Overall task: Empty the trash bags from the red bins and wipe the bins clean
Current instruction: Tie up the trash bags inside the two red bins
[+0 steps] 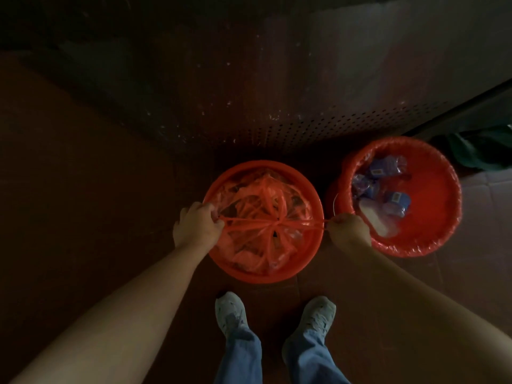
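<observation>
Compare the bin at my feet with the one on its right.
Bag: in the front bin the bag is gathered inward, strips pulled taut between left hand and right hand; in the right bin the liner is spread open.
Rim: bare on the front bin, liner-wrapped on the right bin.
Contents: veiled in the front bin, blue-labelled bottles exposed in the right bin.
Both are round and red.

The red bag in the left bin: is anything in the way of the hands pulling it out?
Nothing visible is. The left hand and the right hand each pinch an end of the red bag by its straps, stretched taut across the left bin. Nothing lies over the bag.
</observation>
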Demonstrator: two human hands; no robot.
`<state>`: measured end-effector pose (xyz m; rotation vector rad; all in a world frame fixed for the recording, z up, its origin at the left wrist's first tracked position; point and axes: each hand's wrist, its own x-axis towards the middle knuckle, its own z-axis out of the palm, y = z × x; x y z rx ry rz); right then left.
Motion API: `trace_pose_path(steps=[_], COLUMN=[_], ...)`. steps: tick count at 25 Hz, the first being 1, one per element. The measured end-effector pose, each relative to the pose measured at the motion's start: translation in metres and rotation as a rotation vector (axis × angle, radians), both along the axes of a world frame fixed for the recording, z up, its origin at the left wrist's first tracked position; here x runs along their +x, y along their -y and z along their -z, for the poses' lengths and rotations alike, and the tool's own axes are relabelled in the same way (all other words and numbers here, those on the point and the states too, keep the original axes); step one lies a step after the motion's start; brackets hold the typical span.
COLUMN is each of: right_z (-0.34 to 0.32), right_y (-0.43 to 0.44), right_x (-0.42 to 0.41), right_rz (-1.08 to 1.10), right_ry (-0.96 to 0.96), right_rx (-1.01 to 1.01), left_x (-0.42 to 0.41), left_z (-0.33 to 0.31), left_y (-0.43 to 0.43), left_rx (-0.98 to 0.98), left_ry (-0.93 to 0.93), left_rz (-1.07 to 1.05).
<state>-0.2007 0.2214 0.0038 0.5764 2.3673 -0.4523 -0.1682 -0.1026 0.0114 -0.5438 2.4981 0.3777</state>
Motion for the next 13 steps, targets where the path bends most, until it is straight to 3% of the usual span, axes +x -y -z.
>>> trace_pose_path(steps=[2,5,7,13], right_z=[-0.018,-0.052,-0.078,-0.123], right_y=[0.008,0.018,0.03,0.066], right_x=[-0.006,-0.008,-0.001,0.022], right_rz=[0.042,0.379,0.478,0.257], right_ry=[0.02,-0.011,-0.023,0.058], right_rx=[-0.027,-0.337,-0.51,-0.557], left_x=[-0.004,-0.007,-0.009,0.001], left_z=[-0.019,-0.054,-0.079,-0.123], left_y=[-0.006,-0.017,-0.027,-0.064], left_rx=[0.023,0.167,0.319,0.572], left_ry=[-0.015,0.005,0.006,0.1], left_rz=[-0.017,-0.101,-0.136,-0.015])
